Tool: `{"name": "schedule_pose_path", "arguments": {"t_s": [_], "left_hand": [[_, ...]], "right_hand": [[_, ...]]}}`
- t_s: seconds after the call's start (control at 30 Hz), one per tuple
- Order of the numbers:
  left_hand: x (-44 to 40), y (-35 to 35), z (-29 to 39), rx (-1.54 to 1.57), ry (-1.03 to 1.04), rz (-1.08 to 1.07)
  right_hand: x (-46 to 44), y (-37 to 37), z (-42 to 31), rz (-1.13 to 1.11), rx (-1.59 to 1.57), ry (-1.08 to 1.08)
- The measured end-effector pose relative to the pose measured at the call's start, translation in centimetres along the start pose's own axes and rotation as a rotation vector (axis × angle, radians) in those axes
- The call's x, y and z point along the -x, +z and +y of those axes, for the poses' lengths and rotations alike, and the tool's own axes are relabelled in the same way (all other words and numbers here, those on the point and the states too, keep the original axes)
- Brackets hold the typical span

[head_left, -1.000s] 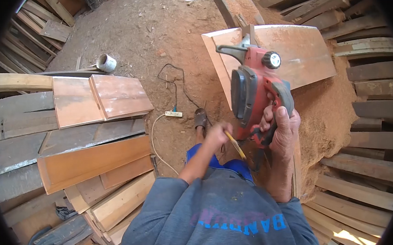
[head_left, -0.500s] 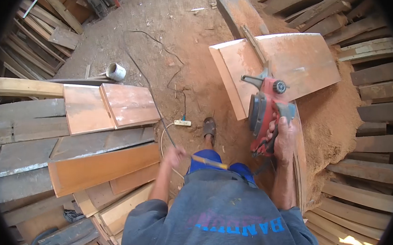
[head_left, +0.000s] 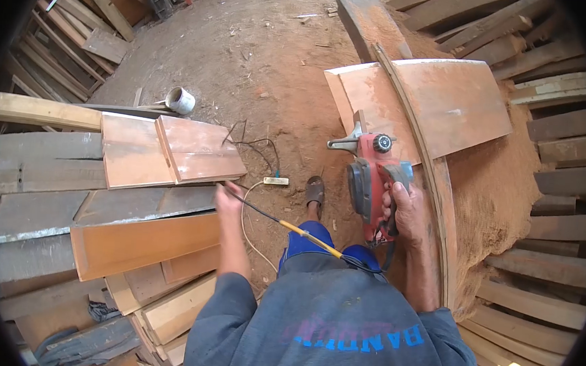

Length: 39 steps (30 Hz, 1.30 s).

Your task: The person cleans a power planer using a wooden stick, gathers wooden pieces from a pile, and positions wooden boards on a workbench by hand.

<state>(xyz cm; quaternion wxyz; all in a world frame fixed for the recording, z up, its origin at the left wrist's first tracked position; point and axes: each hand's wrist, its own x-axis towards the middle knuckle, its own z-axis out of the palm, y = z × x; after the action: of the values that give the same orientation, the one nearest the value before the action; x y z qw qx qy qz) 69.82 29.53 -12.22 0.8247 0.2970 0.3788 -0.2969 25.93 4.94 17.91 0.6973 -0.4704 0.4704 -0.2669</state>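
Observation:
My right hand [head_left: 411,210] is closed around the rear handle of a red and black electric planer [head_left: 374,163], held up in front of my right leg. Its black cord [head_left: 261,211], with a yellow sleeve [head_left: 311,239] over part of it, runs from near my waist to my left hand [head_left: 229,199]. The left fingers are wrapped round that cord, beside the boards on the left. A wide reddish plank [head_left: 458,106] lies to the right of the planer, with a long narrow strip [head_left: 410,116] across it.
Several boards [head_left: 200,151] are stacked at my left. A white power strip [head_left: 276,181] lies on the dirt floor near my sandalled foot [head_left: 315,190]. A white bucket [head_left: 180,100] stands farther off. Sawdust [head_left: 492,197] is heaped at right, beside stacked timber [head_left: 567,151].
My left hand has moved left and up with the cord, and the cord's far loop has drawn in toward the power strip. The planer has shifted left, away from the narrow strip.

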Motion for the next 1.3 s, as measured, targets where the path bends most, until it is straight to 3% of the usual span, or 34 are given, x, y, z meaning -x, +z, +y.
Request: {"name": "schedule_pose_path", "arguments": {"t_s": [0.07, 0.13, 0.23, 0.33, 0.37, 0.4, 0.43, 0.5, 0.57, 0.63, 0.77, 0.87, 0.97, 1.3], "left_hand": [[-0.7, 7.2, 6.3, -0.048, 0.024, -0.170], [8.6, 15.4, 7.5, -0.110, 0.174, -0.493], [17.6, 16.2, 6.2, -0.477, 0.521, -0.632], [12.9, 5.7, 5.9, -0.916, 0.581, -0.294], [9.1, 0.1, 6.0, -1.142, 0.483, -0.178], [3.8, -7.6, 6.8, -1.638, 0.440, -0.022], [4.6, -10.0, 4.7, -2.139, 0.469, -0.006], [10.2, -10.5, -2.7, -2.661, 0.813, 0.264], [11.4, -8.5, -7.7, -2.143, 0.454, -0.077], [13.9, -5.3, -12.7, -1.748, 0.202, -0.209], [18.8, -0.5, -21.1, -1.430, 0.199, -0.622], [19.9, 0.1, -24.5, -1.589, 0.274, -0.850], [22.3, 1.5, -25.6, -1.731, 0.485, -0.879], [20.3, 4.1, -26.9, -1.511, 0.376, -0.776]], "right_hand": [[0.2, -0.1, -0.1, -0.016, 0.051, -0.003], [0.1, 0.1, -0.1, -0.007, 0.061, 0.007], [-0.5, -0.5, 1.0, -0.033, 0.131, -0.006], [0.0, -0.5, 1.6, -0.060, 0.148, -0.002], [0.0, -0.6, 2.4, -0.074, 0.139, -0.006], [0.1, -0.5, 2.9, -0.090, 0.134, -0.008], [0.2, -0.4, 3.1, -0.092, 0.175, 0.025], [0.3, 0.2, 3.9, -0.118, 0.170, 0.011], [0.2, -0.2, 5.2, -0.178, 0.180, 0.085], [0.1, 0.3, 5.7, -0.176, 0.152, 0.071], [-0.6, 0.8, 6.9, -0.135, 0.145, 0.023], [-0.9, -0.1, 7.6, -0.146, 0.258, -0.041], [-0.7, -1.1, 6.9, -0.203, 0.155, 0.227], [-5.1, -0.1, 9.3, -0.144, 0.358, 0.010]]}}
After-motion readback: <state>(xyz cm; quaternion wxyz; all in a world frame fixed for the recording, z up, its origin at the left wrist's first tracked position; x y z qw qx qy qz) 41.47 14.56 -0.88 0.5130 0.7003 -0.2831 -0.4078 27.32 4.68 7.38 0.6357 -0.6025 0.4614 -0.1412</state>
